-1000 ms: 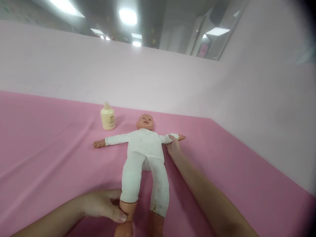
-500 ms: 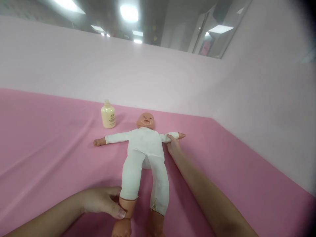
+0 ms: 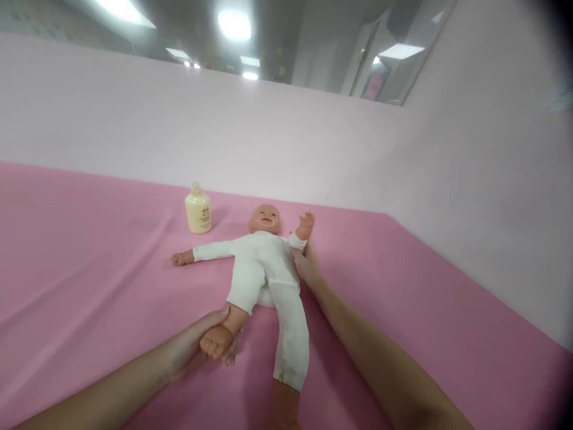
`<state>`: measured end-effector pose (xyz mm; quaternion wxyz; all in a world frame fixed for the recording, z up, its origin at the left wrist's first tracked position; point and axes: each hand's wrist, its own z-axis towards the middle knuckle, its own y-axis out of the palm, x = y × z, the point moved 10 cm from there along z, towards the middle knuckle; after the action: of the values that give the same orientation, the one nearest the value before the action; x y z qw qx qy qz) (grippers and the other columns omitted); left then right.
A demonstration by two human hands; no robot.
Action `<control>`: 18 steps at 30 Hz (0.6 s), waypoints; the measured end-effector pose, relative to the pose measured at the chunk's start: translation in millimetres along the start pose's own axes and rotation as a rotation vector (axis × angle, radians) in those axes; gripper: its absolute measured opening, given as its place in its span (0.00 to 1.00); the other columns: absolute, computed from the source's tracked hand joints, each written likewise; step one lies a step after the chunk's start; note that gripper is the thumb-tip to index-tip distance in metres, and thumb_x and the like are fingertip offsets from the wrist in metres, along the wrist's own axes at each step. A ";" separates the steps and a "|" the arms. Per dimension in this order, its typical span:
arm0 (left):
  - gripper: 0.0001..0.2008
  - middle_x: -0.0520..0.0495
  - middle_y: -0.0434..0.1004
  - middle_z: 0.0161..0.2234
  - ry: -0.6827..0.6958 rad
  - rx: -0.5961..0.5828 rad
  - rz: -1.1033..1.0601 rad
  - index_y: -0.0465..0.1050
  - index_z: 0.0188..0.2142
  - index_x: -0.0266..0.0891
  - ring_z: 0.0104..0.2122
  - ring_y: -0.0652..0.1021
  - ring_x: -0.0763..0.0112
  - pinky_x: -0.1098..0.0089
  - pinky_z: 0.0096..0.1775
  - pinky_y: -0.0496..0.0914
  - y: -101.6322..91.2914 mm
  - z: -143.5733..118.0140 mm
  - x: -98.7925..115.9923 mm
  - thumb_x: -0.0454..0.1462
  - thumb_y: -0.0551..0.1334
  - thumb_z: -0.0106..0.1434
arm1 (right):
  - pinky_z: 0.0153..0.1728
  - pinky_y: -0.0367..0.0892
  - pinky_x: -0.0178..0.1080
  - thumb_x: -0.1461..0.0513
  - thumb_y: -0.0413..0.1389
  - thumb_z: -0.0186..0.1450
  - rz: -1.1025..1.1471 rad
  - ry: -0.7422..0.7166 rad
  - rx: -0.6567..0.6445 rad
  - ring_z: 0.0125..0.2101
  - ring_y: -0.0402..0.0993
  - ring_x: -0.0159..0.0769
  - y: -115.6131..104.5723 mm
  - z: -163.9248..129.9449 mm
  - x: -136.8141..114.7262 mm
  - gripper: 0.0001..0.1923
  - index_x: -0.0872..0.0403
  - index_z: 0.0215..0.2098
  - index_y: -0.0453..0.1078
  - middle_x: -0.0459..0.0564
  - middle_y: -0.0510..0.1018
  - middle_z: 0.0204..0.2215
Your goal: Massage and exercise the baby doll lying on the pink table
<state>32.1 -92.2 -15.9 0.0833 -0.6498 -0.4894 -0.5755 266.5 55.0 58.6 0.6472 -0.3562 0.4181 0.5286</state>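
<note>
- The pink table point(image 3: 89, 251) carries everything; it meets a pale wall at its back edge.
- The doll point(image 3: 264, 263) lies face-up near the middle, in a white suit, one leg bent up, the other stretched out.
- The left hand point(image 3: 197, 343) is closed around the doll's bent foot.
- The right hand point(image 3: 307, 266) grips the raised arm.
- A cream bottle point(image 3: 197, 209) stands untouched near the back edge.

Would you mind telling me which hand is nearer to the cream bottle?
Left. The left hand holds the doll's foot, below the cream bottle; the right hand is across the doll.
</note>
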 end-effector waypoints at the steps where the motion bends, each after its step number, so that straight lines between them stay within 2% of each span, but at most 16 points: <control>1: 0.27 0.48 0.68 0.19 0.007 0.008 -0.019 0.71 0.24 0.37 0.24 0.70 0.66 0.61 0.38 0.68 0.6 2.2 2.3 0.58 0.54 0.62 | 0.53 0.68 0.50 0.60 0.58 0.60 -0.074 -0.051 -0.054 0.50 0.71 0.42 6.6 -2.0 -6.9 0.23 0.47 0.54 0.67 0.49 0.76 0.50; 4: 0.27 0.53 0.58 0.15 0.023 0.054 -0.115 0.67 0.21 0.39 0.20 0.62 0.71 0.63 0.34 0.68 -2.0 6.7 7.0 0.58 0.55 0.60 | 0.63 0.55 0.54 0.65 0.54 0.61 -0.299 -0.283 -0.261 0.57 0.65 0.42 31.0 -12.0 -29.6 0.21 0.46 0.52 0.71 0.47 0.75 0.53; 7: 0.26 0.54 0.57 0.14 0.023 0.072 -0.184 0.66 0.20 0.38 0.19 0.60 0.73 0.64 0.31 0.68 -4.2 8.9 5.8 0.58 0.58 0.59 | 0.66 0.48 0.55 0.71 0.49 0.59 -0.431 -0.456 -0.385 0.60 0.62 0.40 45.7 -22.0 -43.2 0.27 0.44 0.53 0.71 0.45 0.74 0.54; 11: 0.26 0.54 0.57 0.14 0.027 0.061 -0.209 0.67 0.20 0.38 0.19 0.61 0.72 0.64 0.30 0.67 -3.2 9.2 4.0 0.57 0.59 0.60 | 0.66 0.49 0.54 0.74 0.47 0.56 -0.483 -0.501 -0.400 0.59 0.62 0.39 48.5 -24.0 -48.2 0.32 0.45 0.54 0.70 0.46 0.74 0.54; 18: 0.25 0.54 0.57 0.14 0.021 0.049 -0.200 0.65 0.20 0.38 0.19 0.60 0.73 0.65 0.30 0.67 0.5 7.4 8.8 0.56 0.58 0.61 | 0.66 0.48 0.55 0.73 0.47 0.56 -0.483 -0.492 -0.406 0.59 0.63 0.39 48.7 -24.0 -46.9 0.31 0.44 0.54 0.70 0.45 0.74 0.54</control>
<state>36.2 -82.7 -10.8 0.0466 -0.5895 -0.5648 -0.5757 210.4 24.3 91.2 0.7501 -0.4278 0.0418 0.5026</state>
